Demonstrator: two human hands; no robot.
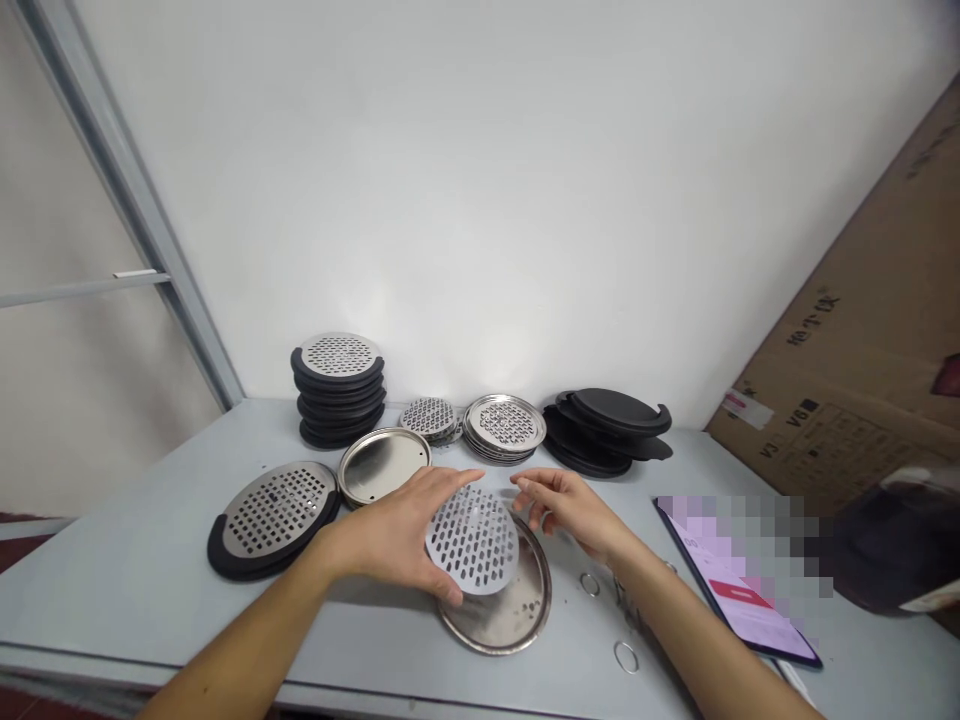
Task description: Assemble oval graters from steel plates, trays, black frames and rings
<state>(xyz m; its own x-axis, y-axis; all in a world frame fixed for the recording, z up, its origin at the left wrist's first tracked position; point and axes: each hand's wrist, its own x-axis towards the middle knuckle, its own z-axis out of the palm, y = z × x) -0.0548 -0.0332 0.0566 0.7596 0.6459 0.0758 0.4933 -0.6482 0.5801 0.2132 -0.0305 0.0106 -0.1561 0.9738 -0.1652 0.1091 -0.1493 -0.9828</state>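
My left hand (401,530) grips a round perforated metal disc (474,540) by its left edge, thumb below and fingers above. The disc is tilted over a shallow round metal tray (502,625) on the table and hides part of it. To the right of the disc, my right hand (566,505) hovers with fingers loosely bent and apart; nothing shows in it. Several thin metal rings (589,584) lie near my right forearm, which partly covers some of them. Another shallow metal tray (382,465) rests behind my left hand.
A perforated disc in a black holder (274,515) lies left; a stack of similar ones (339,390) stands behind. Along the wall are loose perforated discs (427,415), stacked trays with discs (506,425) and black holders (611,415). A tablet (739,590) and cardboard box (847,350) are right.
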